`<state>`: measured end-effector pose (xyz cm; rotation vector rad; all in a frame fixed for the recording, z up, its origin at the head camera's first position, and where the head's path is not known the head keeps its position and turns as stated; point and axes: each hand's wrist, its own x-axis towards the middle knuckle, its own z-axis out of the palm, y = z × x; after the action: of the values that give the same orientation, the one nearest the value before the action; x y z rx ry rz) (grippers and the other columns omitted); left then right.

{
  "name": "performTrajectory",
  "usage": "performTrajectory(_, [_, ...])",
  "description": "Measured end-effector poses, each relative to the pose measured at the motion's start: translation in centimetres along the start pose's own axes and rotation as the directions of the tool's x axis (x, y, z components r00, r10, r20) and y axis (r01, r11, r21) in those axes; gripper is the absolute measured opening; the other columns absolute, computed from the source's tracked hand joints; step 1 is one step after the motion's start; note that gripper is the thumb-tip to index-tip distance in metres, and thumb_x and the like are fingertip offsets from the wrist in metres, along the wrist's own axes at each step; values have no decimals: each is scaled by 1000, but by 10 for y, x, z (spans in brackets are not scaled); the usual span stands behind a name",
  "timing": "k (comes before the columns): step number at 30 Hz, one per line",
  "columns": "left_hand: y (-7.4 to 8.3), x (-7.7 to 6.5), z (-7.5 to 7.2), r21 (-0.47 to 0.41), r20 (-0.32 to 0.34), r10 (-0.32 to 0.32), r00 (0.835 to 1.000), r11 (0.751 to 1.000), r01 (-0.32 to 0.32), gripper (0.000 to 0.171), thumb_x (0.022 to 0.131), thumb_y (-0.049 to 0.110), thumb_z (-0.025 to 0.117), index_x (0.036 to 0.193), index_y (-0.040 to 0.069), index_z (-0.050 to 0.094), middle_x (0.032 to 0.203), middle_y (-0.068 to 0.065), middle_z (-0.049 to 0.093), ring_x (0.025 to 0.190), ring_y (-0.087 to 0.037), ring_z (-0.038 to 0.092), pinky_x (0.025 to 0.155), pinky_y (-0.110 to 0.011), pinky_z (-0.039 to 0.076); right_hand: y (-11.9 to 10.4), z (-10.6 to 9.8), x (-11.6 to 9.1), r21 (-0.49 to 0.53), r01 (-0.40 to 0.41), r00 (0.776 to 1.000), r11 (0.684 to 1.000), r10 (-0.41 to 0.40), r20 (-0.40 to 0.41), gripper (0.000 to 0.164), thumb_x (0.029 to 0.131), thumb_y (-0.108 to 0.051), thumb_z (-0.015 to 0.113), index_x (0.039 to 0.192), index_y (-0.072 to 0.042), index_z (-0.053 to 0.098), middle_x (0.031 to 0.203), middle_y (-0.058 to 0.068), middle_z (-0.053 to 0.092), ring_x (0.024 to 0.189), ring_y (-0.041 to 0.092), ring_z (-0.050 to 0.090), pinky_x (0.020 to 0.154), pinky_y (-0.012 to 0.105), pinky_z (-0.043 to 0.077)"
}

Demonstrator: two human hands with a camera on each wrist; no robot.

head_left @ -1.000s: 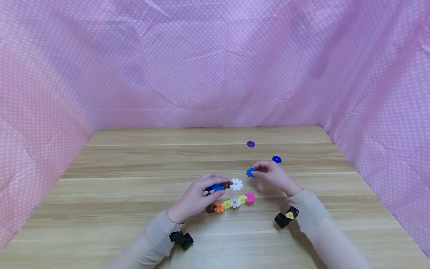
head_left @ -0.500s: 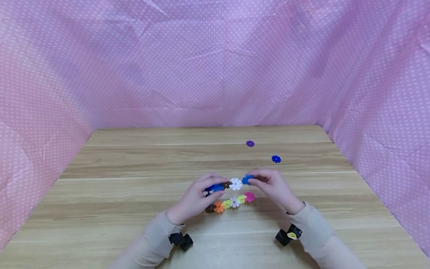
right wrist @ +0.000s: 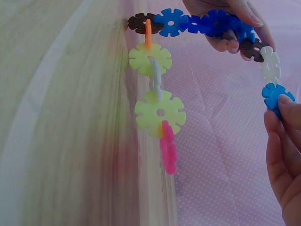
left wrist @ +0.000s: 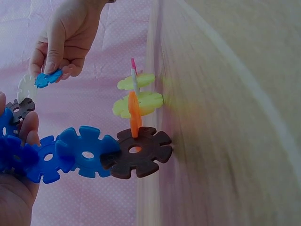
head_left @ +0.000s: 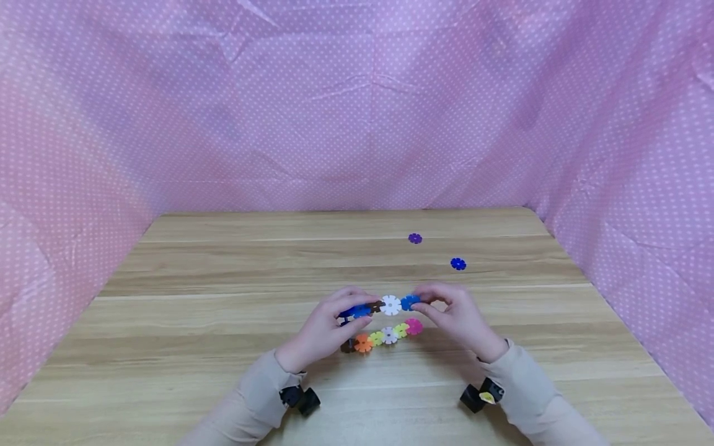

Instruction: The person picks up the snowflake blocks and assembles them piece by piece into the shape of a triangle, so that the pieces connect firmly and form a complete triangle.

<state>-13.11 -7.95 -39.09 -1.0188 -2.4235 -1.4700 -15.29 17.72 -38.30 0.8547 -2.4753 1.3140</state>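
Observation:
A chain of interlocking snowflake discs [head_left: 389,336] bends round from a pink end disc [right wrist: 168,148] through yellow, grey, orange, brown and blue ones to a white disc [head_left: 391,305]. My left hand [head_left: 329,325] grips its blue discs [left wrist: 47,159] between thumb and fingers, close to a second brown disc [right wrist: 252,50]. Between thumb and fingertips, my right hand [head_left: 460,316] pinches a light blue disc [right wrist: 276,98]. That disc's edge meets the white disc's edge, overlapping it slightly in the right wrist view.
A purple disc [head_left: 415,238] and a dark blue disc [head_left: 458,264] lie on the wooden table [head_left: 251,260] beyond the hands. Pink dotted cloth [head_left: 357,124] hangs behind the table and along both sides.
My right hand has moved toward me and left, bringing the light blue disc from apart to the white disc's edge. The left hand has stayed in place with the chain.

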Motion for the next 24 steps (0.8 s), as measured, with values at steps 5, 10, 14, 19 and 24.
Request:
performTrajectory(5, [1,1,0,6,2,11,1000,1000,-11,32,91,14,63,123,14,62,119,-2,60,110,-17,57,94,-36,50,-2,0,-2,6,21,1000,1000,-21,-13,13,80,0,71,89,-9,70,88,3,70,77,3,62,66,25,56])
performTrajectory(10, [1,2,0,1,19,1,1000,1000,-1,32,91,14,63,123,15,62,120,-1,60,110,-15,57,94,-36,50,-4,1,-2,-1,93,995,996,-93,-24,14,79,1,73,89,-8,71,87,4,71,75,5,63,65,23,56])
performTrajectory(14, [0,1,0,-3,21,-7,1000,1000,7,32,92,14,62,123,14,63,120,-1,60,109,-16,58,93,-34,50,-6,2,-1,4,158,987,987,-158,-22,16,78,4,73,89,-7,71,86,6,72,75,9,65,67,22,56])
performTrajectory(19, [-1,2,0,-9,27,27,999,1000,-27,31,92,12,61,123,12,62,117,-4,61,105,-18,59,88,-32,52,-6,3,1,13,219,975,976,-219,-39,19,76,9,72,90,-4,71,85,7,71,75,12,67,68,23,57])
performTrajectory(24, [1,4,-2,-10,52,34,998,999,-34,31,93,12,60,123,11,62,117,-4,61,103,-17,58,87,-29,51,-5,4,2,-20,257,964,966,-258,-58,25,73,13,73,90,-4,68,82,6,70,72,11,65,65,23,56])
